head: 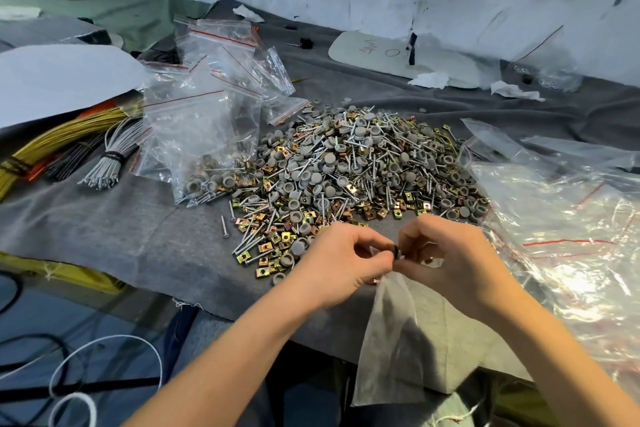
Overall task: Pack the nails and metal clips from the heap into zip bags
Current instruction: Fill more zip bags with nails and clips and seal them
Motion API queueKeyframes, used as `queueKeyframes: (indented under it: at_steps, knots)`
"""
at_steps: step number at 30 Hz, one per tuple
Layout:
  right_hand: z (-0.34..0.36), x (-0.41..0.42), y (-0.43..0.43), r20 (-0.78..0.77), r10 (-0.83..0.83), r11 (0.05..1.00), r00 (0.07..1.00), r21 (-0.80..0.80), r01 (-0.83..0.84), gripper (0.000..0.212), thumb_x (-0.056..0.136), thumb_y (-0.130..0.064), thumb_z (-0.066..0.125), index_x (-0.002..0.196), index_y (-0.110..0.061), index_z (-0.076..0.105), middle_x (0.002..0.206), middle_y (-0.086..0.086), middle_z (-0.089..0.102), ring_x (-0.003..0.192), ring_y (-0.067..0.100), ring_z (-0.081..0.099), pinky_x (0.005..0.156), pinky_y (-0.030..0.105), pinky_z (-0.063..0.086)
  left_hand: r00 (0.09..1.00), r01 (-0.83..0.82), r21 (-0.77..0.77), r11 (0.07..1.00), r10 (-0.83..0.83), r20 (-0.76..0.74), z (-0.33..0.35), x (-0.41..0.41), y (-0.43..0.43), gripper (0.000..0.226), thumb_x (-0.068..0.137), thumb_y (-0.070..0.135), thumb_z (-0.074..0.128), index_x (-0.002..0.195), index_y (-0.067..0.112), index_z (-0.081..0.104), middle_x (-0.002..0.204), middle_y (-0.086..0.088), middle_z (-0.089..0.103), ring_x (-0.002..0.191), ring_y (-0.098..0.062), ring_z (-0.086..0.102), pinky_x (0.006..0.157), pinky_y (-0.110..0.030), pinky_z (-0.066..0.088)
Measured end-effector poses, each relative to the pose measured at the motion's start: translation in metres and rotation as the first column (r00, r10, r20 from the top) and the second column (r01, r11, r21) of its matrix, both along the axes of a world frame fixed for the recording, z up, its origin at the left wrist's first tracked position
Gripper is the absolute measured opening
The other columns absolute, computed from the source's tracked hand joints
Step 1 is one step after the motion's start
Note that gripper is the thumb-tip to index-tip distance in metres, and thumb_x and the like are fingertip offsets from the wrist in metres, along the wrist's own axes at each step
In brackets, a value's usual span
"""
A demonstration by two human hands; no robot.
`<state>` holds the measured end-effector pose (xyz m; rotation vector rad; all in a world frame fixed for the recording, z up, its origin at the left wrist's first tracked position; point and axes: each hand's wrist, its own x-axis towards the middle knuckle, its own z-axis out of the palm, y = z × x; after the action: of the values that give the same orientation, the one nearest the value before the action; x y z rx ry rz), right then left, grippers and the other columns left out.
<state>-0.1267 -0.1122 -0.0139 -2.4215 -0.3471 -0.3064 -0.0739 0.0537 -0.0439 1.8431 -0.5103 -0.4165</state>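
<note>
A big heap [360, 170] of nails, grey caps and brass-coloured metal clips lies on the grey cloth. Just in front of it my left hand [341, 263] and my right hand [446, 253] meet at the mouth of a clear zip bag [391, 340] that hangs down over the table edge. My left fingertips pinch a small dark metal piece [394, 249] at the bag's opening. My right hand grips the bag's top edge. A filled zip bag [204, 163] with caps and nails stands left of the heap.
Empty zip bags [228, 55] are piled behind the filled one, and more clear bags [568, 229] lie at the right. Bundles of yellow, black and grey ties [69, 149] lie at the left. Cables [69, 374] hang below the table's front edge.
</note>
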Motion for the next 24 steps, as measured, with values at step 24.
queueKeyframes:
  at_steps: [24]
  knots:
    - [0.005, 0.006, 0.022, -0.096, -0.116, 0.839, 0.989, -0.543, 0.045, 0.03, 0.089, -0.041, 0.051, 0.106, -0.018, 0.06, 0.101, -0.001, 0.058, 0.095, 0.024, 0.058, 0.079, 0.035, 0.045, 0.998, -0.037, 0.189, 0.981, 0.044, -0.036, 0.019, 0.003, -0.003, 0.014, 0.076, 0.013, 0.064, 0.074, 0.006, 0.076, 0.067, -0.012, 0.071, 0.062, -0.015, 0.063, 0.076, -0.042, 0.058]
